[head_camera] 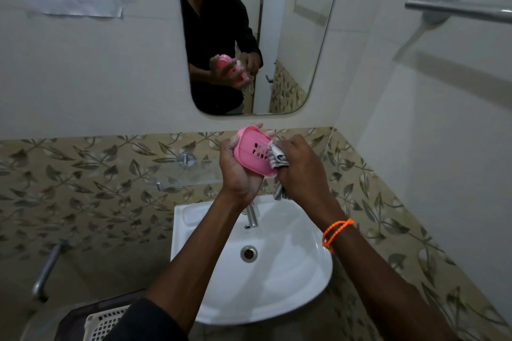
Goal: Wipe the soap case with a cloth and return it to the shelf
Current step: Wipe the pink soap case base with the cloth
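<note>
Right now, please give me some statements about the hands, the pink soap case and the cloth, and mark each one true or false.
1. The left hand holds the pink soap case. True.
2. The cloth lies in the sink. False: the right hand holds the cloth, pressed against the case, above the sink.
3. The soap case has slots cut through it. True.
4. The soap case already rests on the glass shelf. False: it is held in the air, in front of the wall.
5. An orange band is on the left wrist. False: it is on the right wrist.
</note>
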